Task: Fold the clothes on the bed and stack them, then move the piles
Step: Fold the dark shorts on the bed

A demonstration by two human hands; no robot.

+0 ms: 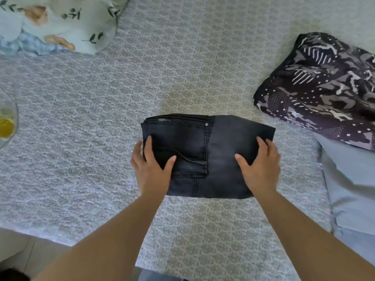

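Note:
A pair of dark grey jeans (211, 142), folded into a compact rectangle, lies in the middle of the bed (101, 118). My left hand (151, 165) lies on the left side of the jeans, thumb spread over the pocket, its outer fingers wrapped round the left edge. My right hand (260, 167) lies flat on the right side with fingers straight. A black and grey patterned garment (322, 88) lies folded at the right. A pale blue garment (349, 189) lies spread below it at the right edge.
A floral pillow (56, 23) sits at the top left. A glass bowl (6, 120) with something yellow in it shows at the left edge. The bed's near edge and the floor (24, 252) show at the bottom left.

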